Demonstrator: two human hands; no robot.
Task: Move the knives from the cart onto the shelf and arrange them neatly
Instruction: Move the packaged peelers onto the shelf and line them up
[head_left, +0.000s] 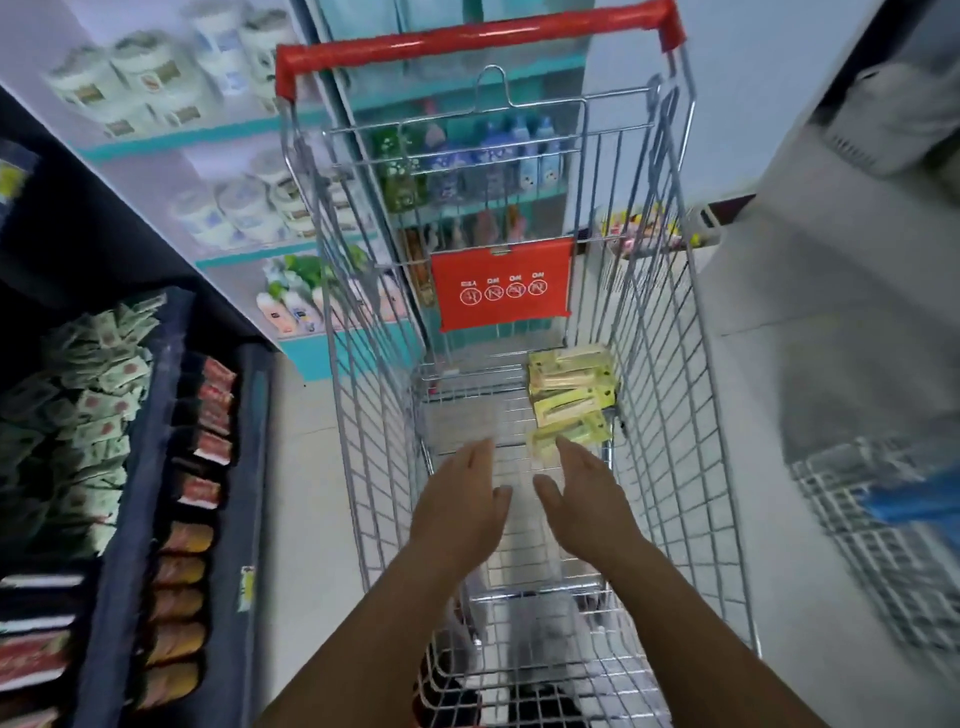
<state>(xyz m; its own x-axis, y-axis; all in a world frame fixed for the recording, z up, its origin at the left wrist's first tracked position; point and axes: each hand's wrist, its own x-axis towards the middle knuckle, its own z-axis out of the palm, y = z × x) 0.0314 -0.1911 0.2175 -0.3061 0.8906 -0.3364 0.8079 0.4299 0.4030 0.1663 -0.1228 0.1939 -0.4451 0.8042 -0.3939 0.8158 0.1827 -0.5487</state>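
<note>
Reaching into wire cart (670, 395): two bare hands, nothing held.
Left hand (457, 506) and right hand (592, 501) extend side by side, fingers straight and together, thumbs out. Packaged knives (569, 395), yellow-green cards, lie stacked at the basket's far right corner, long axes mostly crosswise, slightly tilted; right fingertips just beside the nearest pack. Dark shelf (130, 467) at left.

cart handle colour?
Red handle, silver wire cart; head view.
</note>
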